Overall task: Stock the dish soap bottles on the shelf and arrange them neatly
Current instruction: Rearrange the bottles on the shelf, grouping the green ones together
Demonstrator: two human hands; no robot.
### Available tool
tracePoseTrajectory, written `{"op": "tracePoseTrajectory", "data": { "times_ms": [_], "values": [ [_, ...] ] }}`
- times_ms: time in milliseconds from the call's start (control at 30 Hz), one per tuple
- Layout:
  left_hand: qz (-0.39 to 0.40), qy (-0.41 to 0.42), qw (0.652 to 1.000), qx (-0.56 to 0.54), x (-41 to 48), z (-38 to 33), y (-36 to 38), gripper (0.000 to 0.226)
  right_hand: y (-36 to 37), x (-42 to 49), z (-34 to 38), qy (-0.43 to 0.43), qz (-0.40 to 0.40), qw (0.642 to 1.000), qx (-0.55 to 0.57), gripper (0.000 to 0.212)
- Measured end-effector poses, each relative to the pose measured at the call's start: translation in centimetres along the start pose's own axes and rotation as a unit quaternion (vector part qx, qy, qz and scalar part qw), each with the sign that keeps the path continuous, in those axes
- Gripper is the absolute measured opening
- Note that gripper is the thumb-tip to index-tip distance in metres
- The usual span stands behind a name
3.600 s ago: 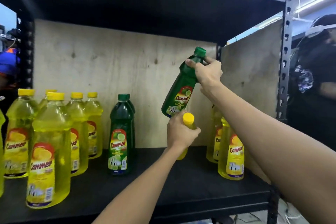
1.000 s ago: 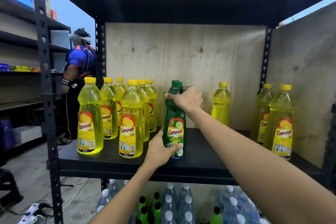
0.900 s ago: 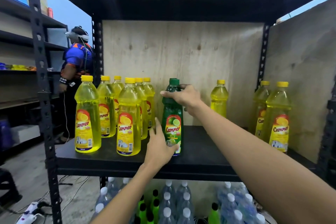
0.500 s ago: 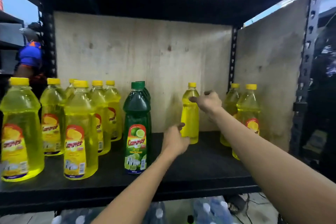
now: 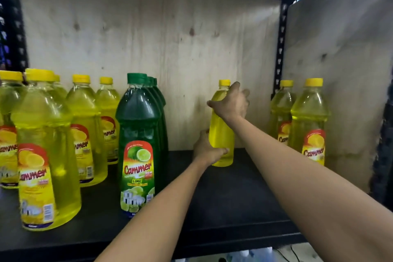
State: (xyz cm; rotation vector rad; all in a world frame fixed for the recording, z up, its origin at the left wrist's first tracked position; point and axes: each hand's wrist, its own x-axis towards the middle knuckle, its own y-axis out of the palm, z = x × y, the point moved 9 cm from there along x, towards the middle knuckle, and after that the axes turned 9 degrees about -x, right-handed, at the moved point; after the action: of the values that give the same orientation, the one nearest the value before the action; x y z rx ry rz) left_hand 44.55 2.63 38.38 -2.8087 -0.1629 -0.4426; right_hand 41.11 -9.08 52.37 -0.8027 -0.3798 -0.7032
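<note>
A lone yellow dish soap bottle (image 5: 221,134) stands upright near the back middle of the black shelf (image 5: 223,198), its label turned away. My right hand (image 5: 231,105) grips its shoulder just under the yellow cap. My left hand (image 5: 207,149) wraps its lower body. A row of green lime bottles (image 5: 138,144) stands to the left, front to back. Several yellow bottles (image 5: 44,151) are grouped at the far left. Two more yellow bottles (image 5: 308,121) stand by the right wall.
Plywood panels (image 5: 180,34) close off the back and right side of the shelf. A black upright post (image 5: 280,49) stands in the back right corner. The shelf above hangs low overhead. Bottle caps show faintly below the front edge.
Both hands have closed on the lone yellow bottle; half a second ago they were reaching for it. Earlier they set the green bottle in its row. The camera moved closer.
</note>
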Motion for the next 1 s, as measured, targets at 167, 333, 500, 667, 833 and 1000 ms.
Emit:
{"op": "tracePoseTrajectory", "data": {
  "times_ms": [167, 333, 500, 667, 833, 1000],
  "values": [
    [-0.079, -0.011, 0.996, 0.042, -0.2, 0.5, -1.4, 0.082, 0.7, 1.4, -0.8, -0.027, 0.137, 0.983, 0.117, 0.071],
    [0.035, -0.061, 0.998, -0.005, 0.6, 1.7, -0.3, 0.097, 2.2, 1.2, -1.4, -0.023, 0.275, 0.943, 0.188, 0.06],
    [0.028, -0.042, 0.998, 0.039, 0.6, 1.7, -0.4, 0.102, 1.9, 1.0, -1.0, -0.028, 0.137, 0.984, 0.108, 0.099],
    [-0.036, -0.067, 0.997, -0.004, 0.6, 2.7, -1.8, 0.096, 4.0, 1.8, -1.6, -0.027, 0.226, 0.953, 0.2, 0.079],
    [-0.044, -0.072, 0.996, -0.03, 0.8, 3.4, -1.4, 0.096, 5.9, 1.1, -1.9, -0.008, 0.338, 0.882, 0.328, 0.062],
    [-0.117, -0.064, 0.99, 0.035, 1.1, 2.7, -2.3, 0.106, 7.7, 1.3, -2.3, -0.043, 0.253, 0.94, 0.226, 0.09]
  ]
}}
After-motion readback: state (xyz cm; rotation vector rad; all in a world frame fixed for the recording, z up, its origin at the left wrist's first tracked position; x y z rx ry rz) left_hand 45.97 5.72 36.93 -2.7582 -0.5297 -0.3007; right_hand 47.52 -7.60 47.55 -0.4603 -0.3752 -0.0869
